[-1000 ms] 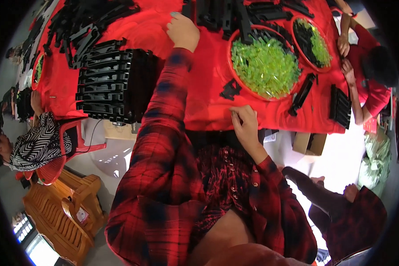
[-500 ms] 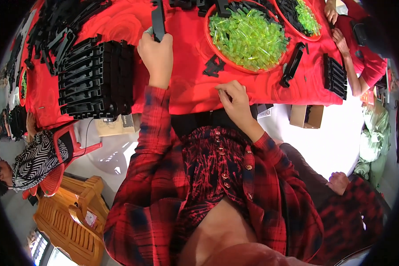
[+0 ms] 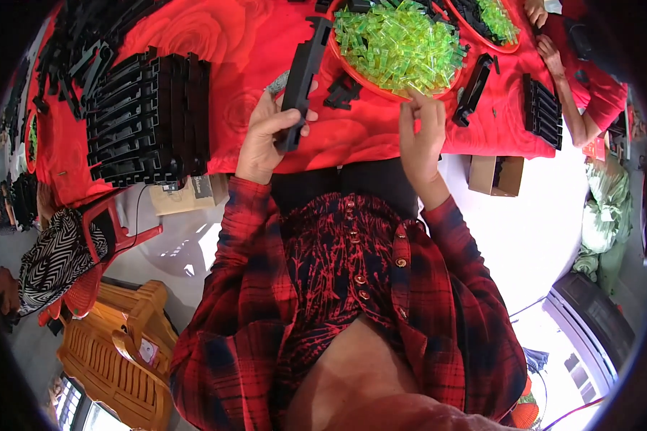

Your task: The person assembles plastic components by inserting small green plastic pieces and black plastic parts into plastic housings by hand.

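Black part [image 3: 305,79] comes nearer, clamped in the left hand [image 3: 263,140]. The right hand [image 3: 424,129] now reaches green pieces [image 3: 399,44], engaging both; its hold is unclear.

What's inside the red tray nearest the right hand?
Heaped translucent yellow-green pieces, with black parts toward the far side of the red tray. The heap covers the tray's bottom, so anything underneath can't be seen.

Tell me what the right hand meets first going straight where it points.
The right hand would likely meet the yellow-green pieces at the red basket's near edge; fingertips overlap that edge in view, so the rim could come first.
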`<state>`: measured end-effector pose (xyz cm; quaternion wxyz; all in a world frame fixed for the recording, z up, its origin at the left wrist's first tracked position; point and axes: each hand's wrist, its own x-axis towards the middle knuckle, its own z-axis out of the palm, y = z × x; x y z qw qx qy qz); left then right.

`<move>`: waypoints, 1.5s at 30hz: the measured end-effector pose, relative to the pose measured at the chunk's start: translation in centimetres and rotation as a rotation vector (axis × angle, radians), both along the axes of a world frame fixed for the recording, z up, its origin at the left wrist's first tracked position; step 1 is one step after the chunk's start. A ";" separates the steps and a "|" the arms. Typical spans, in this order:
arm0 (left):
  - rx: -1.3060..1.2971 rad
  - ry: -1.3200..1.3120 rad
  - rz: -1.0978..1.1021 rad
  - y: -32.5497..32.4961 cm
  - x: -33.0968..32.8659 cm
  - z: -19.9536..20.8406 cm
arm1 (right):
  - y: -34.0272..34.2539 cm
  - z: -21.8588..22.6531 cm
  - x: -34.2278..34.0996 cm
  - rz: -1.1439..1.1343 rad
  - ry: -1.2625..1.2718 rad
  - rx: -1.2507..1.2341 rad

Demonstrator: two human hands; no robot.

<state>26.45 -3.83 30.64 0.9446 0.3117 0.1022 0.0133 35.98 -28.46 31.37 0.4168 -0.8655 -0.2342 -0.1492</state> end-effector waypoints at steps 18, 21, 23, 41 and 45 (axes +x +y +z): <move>0.426 0.163 -0.085 -2.2 -0.1 -0.1 | -0.1 -1.0 3.4 0.083 -0.343 -0.380; 0.447 0.173 -0.083 -2.3 -0.2 0.0 | 0.0 -0.8 3.6 0.108 -0.331 -0.389; 0.457 0.180 -0.074 -2.4 -0.2 0.0 | -0.1 -1.0 3.7 0.120 -0.330 -0.414; 0.389 0.094 -0.105 -2.5 -0.8 -0.6 | 3.1 3.7 1.5 0.310 0.560 0.312; 0.293 0.092 -0.132 -2.6 -0.8 -1.0 | 5.1 4.3 0.6 0.310 0.715 0.420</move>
